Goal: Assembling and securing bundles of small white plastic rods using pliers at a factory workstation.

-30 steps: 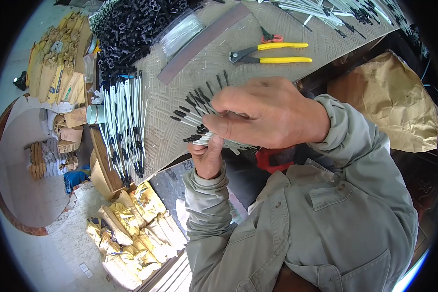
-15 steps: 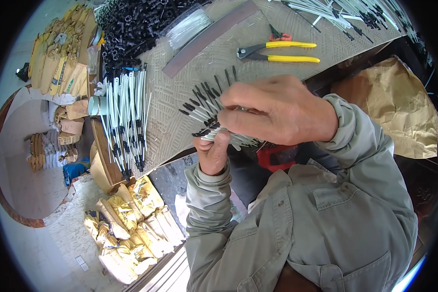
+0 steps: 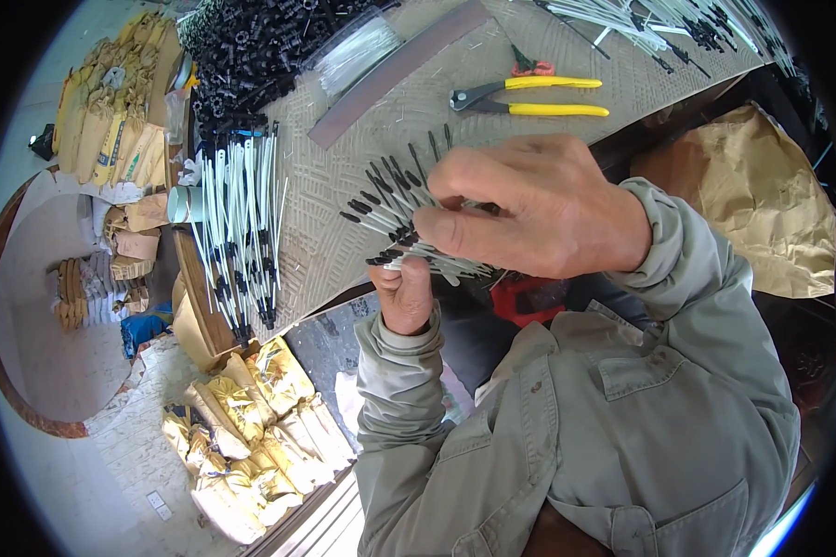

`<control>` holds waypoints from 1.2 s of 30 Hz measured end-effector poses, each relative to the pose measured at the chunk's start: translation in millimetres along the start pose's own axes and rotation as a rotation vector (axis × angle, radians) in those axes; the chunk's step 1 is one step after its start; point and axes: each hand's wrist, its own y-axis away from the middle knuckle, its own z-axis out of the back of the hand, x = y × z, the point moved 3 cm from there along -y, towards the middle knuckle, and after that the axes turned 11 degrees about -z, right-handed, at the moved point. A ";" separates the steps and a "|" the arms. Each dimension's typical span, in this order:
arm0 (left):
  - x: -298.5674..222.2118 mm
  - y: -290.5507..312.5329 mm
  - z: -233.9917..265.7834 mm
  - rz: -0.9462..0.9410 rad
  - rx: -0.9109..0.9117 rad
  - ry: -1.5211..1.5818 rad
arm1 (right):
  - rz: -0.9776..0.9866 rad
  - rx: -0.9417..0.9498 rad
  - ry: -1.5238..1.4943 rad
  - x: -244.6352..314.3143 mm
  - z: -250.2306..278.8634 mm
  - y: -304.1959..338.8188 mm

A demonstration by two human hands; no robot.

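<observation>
Black-tipped white rods (image 3: pixel 373 225), yellow-handled pliers (image 3: pixel 539 84), patterned beige tabletop (image 3: pixel 318 218)

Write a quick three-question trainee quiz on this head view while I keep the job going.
1. Multiple choice: What colour are the handles of the pliers? A) red; B) yellow; C) blue.
2. True or false: In the picture, the dark flat strip lies between the pile of black parts and the pliers.
3. Short answer: What is the left hand holding?

Key: 1. B. 2. True. 3. A bundle of black-tipped white rods.
</observation>
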 end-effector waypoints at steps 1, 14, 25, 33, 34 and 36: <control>1.6 0.7 2.0 0.001 0.001 0.000 | 0.006 -0.021 -0.010 0.3 -0.5 -0.4; -2.0 -2.2 -5.2 -0.018 -0.044 0.029 | 0.047 -0.054 -0.009 -2.8 0.5 -1.1; -2.4 -4.6 -2.4 -0.023 0.001 -0.079 | 0.046 -0.001 -0.008 2.0 -0.7 -1.3; -10.7 -9.9 -12.3 -0.071 -0.022 -0.114 | 0.070 -0.018 -0.049 5.1 -3.8 0.2; -9.3 -8.7 -12.4 -0.072 -0.024 -0.115 | 0.017 0.020 -0.084 1.3 -6.4 3.4; -6.7 -6.9 -12.3 -0.111 -0.014 -0.037 | -0.038 0.058 -0.120 -1.2 -7.3 5.8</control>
